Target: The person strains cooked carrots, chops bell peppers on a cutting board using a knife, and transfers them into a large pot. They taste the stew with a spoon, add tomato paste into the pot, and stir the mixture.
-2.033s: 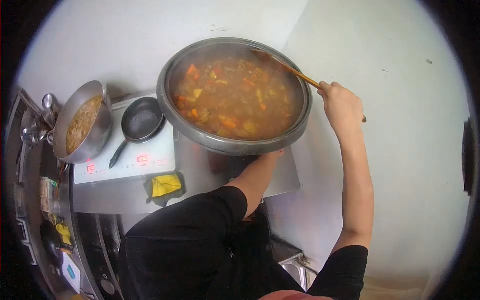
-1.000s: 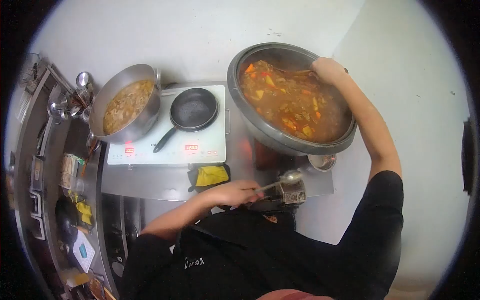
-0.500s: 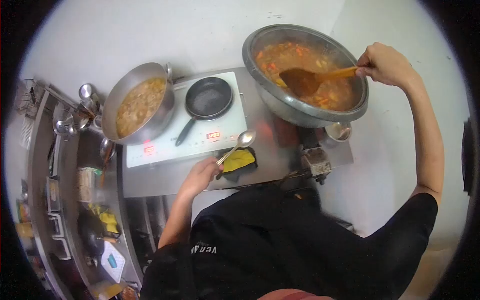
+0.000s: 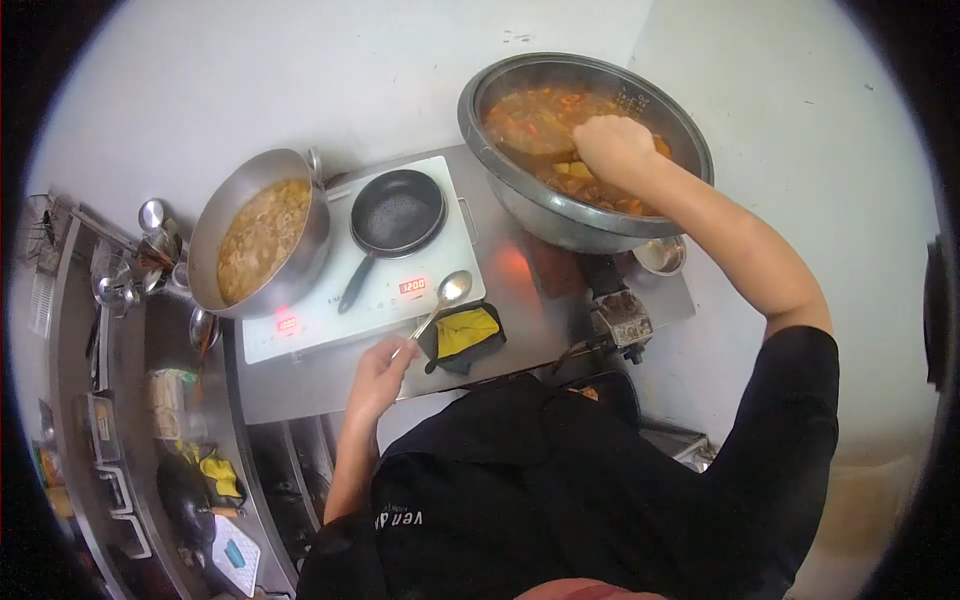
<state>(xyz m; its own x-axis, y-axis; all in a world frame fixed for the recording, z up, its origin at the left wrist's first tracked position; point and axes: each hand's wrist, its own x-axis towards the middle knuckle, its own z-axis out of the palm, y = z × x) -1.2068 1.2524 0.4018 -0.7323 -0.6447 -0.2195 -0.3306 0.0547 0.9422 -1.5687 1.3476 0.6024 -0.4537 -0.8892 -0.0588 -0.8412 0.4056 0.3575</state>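
Observation:
My left hand is closed around the handle of a metal spoon. The spoon's bowl points away over the front edge of the white induction cooktop. Over the large grey pot, my right hand is closed in a fist on the wooden ladle, which is mostly hidden by the hand and the stew. Reddish-brown stew with orange and yellow pieces fills the pot. A small black frying pan rests on the cooktop, its handle towards me.
A second metal pot of yellowish meat stew stands at the cooktop's left. A yellow and black cloth lies on the counter before me. Below the big pot is a small metal bowl. Shelves with utensils run along the left.
My right hand has moved left and down over the stew, and the ladle's bowl has gone out of sight. My left hand still holds the spoon, little changed; the view has shifted slightly.

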